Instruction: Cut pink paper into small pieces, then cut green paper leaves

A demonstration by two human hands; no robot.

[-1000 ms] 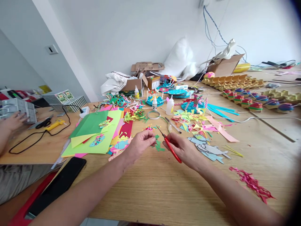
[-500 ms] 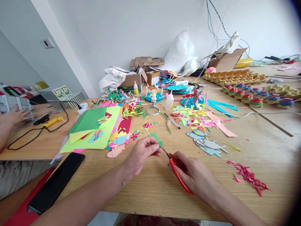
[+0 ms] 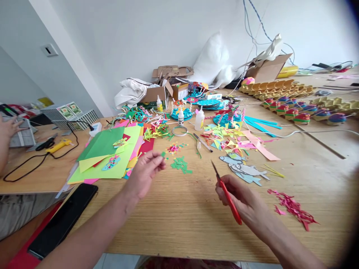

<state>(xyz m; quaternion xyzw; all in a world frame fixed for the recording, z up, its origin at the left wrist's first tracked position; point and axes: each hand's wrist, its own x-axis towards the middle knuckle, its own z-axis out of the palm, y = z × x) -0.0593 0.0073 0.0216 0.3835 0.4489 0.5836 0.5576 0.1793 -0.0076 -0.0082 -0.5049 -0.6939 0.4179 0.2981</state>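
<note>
Between the thumb and fingers of my left hand [image 3: 147,170] is pinched a small piece of green paper [image 3: 163,154]. My right hand [image 3: 238,194] grips red-handled scissors [image 3: 230,201], their blades pointing up and away over the table, apart from the paper. A pile of green paper scraps [image 3: 181,164] lies between and beyond my hands. Behind it are tiny coloured paper dots [image 3: 173,148]. Grey-blue paper fish [image 3: 246,172] lie overlapped just beyond my right hand. Left of my left hand, a dotted blue fish [image 3: 111,163] rests on coloured paper sheets [image 3: 98,144].
Pink-red paper shreds [image 3: 295,207] lie at the right. A black phone [image 3: 63,220] sits at the left table edge. Glue bottles [image 3: 199,120], a ring [image 3: 180,130] and a pen [image 3: 206,144] are farther back. Another person's hand [image 3: 8,129] is at far left.
My hands have moved apart: the left one went left and up with the green piece, the right one right with the scissors. The green scraps pile is now uncovered.
</note>
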